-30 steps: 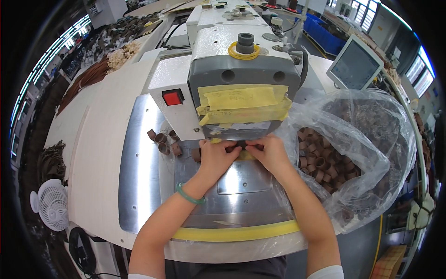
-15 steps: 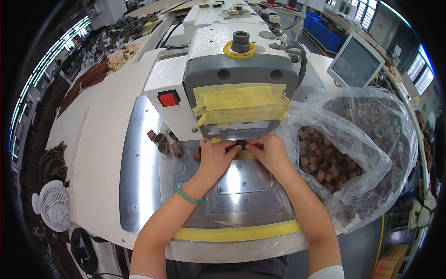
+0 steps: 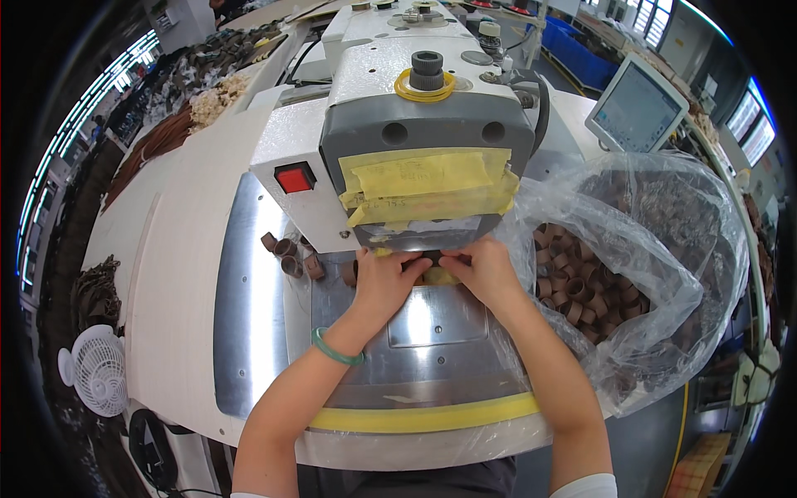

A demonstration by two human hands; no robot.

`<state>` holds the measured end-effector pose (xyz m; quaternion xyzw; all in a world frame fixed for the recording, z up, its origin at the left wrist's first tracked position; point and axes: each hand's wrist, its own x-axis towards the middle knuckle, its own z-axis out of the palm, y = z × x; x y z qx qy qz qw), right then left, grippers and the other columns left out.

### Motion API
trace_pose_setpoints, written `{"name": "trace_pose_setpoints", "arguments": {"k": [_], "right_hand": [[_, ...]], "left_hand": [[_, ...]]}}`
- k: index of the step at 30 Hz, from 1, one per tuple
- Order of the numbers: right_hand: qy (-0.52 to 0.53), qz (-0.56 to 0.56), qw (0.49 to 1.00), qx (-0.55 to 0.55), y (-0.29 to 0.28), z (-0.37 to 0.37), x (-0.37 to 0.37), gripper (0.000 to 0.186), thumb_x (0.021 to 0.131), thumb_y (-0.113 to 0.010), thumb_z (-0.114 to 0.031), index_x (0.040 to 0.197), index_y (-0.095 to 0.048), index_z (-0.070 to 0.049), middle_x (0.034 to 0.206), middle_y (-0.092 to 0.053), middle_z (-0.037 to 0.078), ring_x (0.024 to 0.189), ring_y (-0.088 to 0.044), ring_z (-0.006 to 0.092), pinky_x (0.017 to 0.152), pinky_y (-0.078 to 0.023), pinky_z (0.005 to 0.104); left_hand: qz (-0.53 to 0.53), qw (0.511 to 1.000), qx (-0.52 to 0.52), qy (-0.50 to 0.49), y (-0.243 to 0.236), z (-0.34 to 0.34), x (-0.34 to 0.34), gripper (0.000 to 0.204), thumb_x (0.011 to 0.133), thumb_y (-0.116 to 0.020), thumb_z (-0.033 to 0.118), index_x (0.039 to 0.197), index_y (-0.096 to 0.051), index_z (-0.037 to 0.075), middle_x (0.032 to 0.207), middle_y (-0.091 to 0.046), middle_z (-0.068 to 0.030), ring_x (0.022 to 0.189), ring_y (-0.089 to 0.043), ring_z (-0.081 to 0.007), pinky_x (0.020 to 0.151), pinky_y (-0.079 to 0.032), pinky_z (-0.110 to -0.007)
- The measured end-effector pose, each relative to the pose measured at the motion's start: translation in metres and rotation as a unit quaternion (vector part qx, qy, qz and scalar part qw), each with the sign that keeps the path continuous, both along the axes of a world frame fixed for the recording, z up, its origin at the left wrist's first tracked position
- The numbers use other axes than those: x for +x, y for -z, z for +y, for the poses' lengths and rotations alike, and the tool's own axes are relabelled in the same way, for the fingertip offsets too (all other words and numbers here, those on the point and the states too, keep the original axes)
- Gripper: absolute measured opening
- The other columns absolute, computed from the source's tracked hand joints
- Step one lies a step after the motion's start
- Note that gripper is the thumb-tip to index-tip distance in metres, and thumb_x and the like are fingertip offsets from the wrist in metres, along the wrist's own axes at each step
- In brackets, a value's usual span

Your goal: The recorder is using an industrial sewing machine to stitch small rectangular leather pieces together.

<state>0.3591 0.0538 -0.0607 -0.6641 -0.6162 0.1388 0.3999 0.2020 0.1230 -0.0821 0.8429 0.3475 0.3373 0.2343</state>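
Both of my hands meet under the front of a white and grey sewing machine (image 3: 427, 124). My left hand (image 3: 382, 278) pinches the left side of a small dark piece (image 3: 432, 259), a green bangle (image 3: 336, 349) round its wrist. My right hand (image 3: 484, 270) pinches the same piece from the right, thumb and fingertips close together. The machine's head hides most of the piece, so its exact kind does not show. Beside my left hand lies a brown fabric ring (image 3: 349, 273). Several more brown rings (image 3: 287, 259) sit farther left on the metal plate (image 3: 257, 332).
To the right, a clear plastic bag (image 3: 664, 257) holds many brown rings (image 3: 585, 286). Behind it stands a tablet-like screen (image 3: 635, 104). A white fan (image 3: 100, 371) is at the table's left edge. Yellow tape (image 3: 432, 415) runs along the front edge.
The view has shifted slightly, and the machine's head and its top knob appear a little higher and to the left. My hands hold nearly the same place and grip.
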Motion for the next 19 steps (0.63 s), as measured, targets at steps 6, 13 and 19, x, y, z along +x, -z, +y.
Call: {"name": "trace_pose_setpoints", "arguments": {"k": [6,13,19], "right_hand": [[0.002,0.003,1.0,0.02,0.0019,-0.0009,-0.0009,0.016,0.065,-0.069,-0.008,0.079,-0.066,-0.001,0.075,-0.059,0.013,0.072,-0.057,0.029,0.065,-0.047,0.0345],[-0.01,-0.007,1.0,0.027,0.0028,-0.0013,0.0005,0.016,0.065,-0.068,-0.008,0.079,-0.066,0.0,0.075,-0.058,0.013,0.074,-0.056,0.0291,0.065,-0.046,0.0352],[-0.006,0.008,1.0,0.0,-0.0007,-0.0011,-0.0013,0.017,0.065,-0.069,-0.009,0.079,-0.066,0.0,0.076,-0.059,0.013,0.075,-0.057,0.0286,0.068,-0.047,0.0342]], "left_hand": [[0.013,1.0,-0.028,-0.006,-0.0011,0.0003,-0.0005,0.02,0.07,-0.069,0.017,0.081,-0.067,0.0,0.077,-0.065,-0.0141,0.072,-0.061,-0.0263,0.068,-0.046,-0.031],[0.002,0.999,-0.052,-0.009,0.0028,0.001,-0.0012,0.022,0.071,-0.067,0.026,0.081,-0.069,0.006,0.074,-0.065,-0.0094,0.073,-0.058,-0.0246,0.075,-0.032,-0.035],[0.011,1.0,-0.023,-0.001,-0.0044,-0.0004,-0.0028,0.022,0.071,-0.069,0.019,0.082,-0.067,0.0,0.078,-0.065,-0.0145,0.073,-0.062,-0.0261,0.069,-0.046,-0.031]]}}
